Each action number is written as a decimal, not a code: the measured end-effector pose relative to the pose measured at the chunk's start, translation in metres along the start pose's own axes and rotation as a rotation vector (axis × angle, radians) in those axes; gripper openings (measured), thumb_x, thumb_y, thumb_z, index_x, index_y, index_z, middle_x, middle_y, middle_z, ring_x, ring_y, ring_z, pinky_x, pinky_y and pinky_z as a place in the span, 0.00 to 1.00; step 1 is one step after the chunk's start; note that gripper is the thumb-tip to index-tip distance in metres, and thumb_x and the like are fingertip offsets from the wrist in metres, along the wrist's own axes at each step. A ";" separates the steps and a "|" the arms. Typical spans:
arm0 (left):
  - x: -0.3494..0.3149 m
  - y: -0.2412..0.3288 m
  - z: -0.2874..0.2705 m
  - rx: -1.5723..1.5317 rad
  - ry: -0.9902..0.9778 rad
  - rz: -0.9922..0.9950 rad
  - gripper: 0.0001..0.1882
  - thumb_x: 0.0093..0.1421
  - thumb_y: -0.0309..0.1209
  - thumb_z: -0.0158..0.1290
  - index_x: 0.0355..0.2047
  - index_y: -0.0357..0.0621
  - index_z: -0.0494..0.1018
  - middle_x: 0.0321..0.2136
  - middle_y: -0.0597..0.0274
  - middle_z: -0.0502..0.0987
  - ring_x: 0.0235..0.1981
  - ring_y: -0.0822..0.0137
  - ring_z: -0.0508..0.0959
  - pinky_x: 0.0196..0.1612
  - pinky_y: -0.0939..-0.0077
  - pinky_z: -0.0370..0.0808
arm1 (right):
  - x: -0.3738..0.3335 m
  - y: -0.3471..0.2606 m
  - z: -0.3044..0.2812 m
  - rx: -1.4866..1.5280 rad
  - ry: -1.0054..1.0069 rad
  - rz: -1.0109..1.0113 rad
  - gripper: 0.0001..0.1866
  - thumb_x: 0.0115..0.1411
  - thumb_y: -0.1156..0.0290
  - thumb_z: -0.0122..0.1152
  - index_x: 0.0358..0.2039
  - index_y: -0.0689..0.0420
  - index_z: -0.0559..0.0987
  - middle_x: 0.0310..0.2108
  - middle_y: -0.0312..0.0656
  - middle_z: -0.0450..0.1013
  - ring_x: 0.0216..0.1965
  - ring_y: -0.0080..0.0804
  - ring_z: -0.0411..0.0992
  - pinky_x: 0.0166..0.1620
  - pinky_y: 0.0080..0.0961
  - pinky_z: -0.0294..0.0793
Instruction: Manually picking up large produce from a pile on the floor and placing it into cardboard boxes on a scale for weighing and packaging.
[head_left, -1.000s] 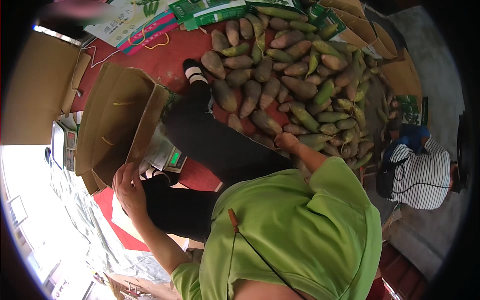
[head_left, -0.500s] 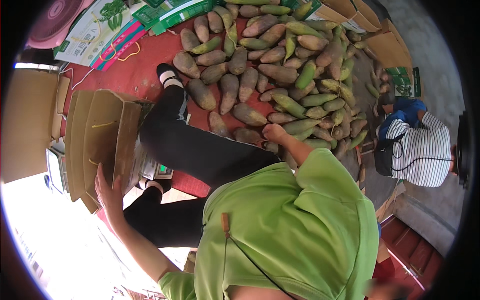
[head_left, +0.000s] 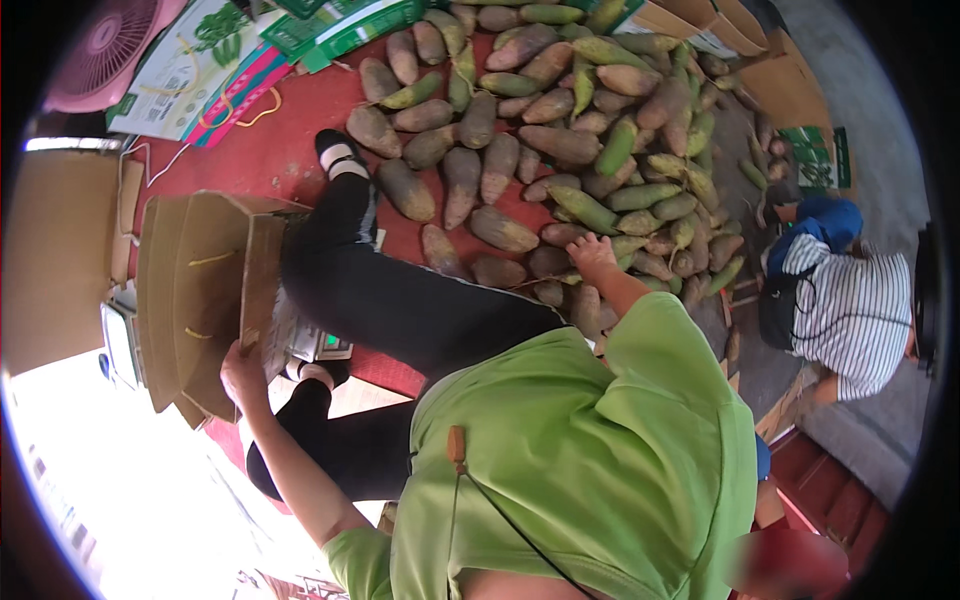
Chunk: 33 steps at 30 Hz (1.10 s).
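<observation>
While the left hand (head_left: 243,372) grips the flap of the cardboard box (head_left: 200,300) beside the knee, the right hand (head_left: 592,255) rests open on the mango pile (head_left: 560,150), so I judge it should close gently around one fruit.

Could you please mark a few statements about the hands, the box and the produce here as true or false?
1. The left hand grips the edge of the brown cardboard box. True.
2. The right hand reaches into the pile of oblong brown and green produce. True.
3. The produce lies on a blue mat. False: it lies on a red mat.
4. The pink fan stands beside the right hand. False: it is in the far upper left corner.
5. A person in a striped shirt is at the right. True.
</observation>
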<state>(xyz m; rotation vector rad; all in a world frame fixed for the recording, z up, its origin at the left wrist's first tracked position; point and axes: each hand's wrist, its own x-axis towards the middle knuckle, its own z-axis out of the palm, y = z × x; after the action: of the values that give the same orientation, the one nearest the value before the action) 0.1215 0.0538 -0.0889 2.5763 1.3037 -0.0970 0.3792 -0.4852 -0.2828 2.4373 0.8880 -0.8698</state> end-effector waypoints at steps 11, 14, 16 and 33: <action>-0.019 0.022 -0.001 -0.018 -0.034 -0.116 0.12 0.52 0.34 0.53 0.35 0.47 0.78 0.30 0.49 0.79 0.36 0.49 0.78 0.38 0.59 0.74 | 0.013 0.000 -0.007 -0.066 -0.081 0.005 0.16 0.55 0.74 0.54 0.45 0.46 0.71 0.48 0.35 0.69 0.52 0.35 0.66 0.51 0.43 0.65; -0.020 0.031 -0.006 -0.010 -0.055 -0.128 0.12 0.51 0.34 0.53 0.36 0.48 0.79 0.29 0.49 0.79 0.36 0.49 0.78 0.39 0.59 0.74 | 0.014 0.000 -0.019 -0.018 -0.054 0.021 0.19 0.52 0.73 0.58 0.45 0.47 0.71 0.48 0.36 0.69 0.53 0.37 0.66 0.52 0.46 0.64; -0.021 0.022 0.000 -0.008 -0.054 -0.140 0.13 0.52 0.34 0.53 0.37 0.48 0.78 0.31 0.50 0.79 0.36 0.50 0.78 0.40 0.60 0.74 | 0.011 -0.004 -0.041 0.128 0.075 0.056 0.21 0.48 0.68 0.64 0.45 0.47 0.72 0.47 0.37 0.70 0.52 0.37 0.67 0.50 0.44 0.65; -0.022 0.013 0.015 -0.020 0.058 0.005 0.10 0.51 0.25 0.49 0.33 0.47 0.77 0.32 0.54 0.78 0.37 0.51 0.78 0.38 0.59 0.74 | -0.006 -0.121 -0.367 1.225 0.859 -0.654 0.28 0.50 0.81 0.63 0.53 0.61 0.68 0.49 0.41 0.69 0.51 0.30 0.68 0.54 0.27 0.68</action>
<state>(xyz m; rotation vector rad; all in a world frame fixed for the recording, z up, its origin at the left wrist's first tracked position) 0.1201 0.0255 -0.0974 2.5835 1.3119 -0.0091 0.4455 -0.1991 -0.0317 3.7956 1.9613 -0.5759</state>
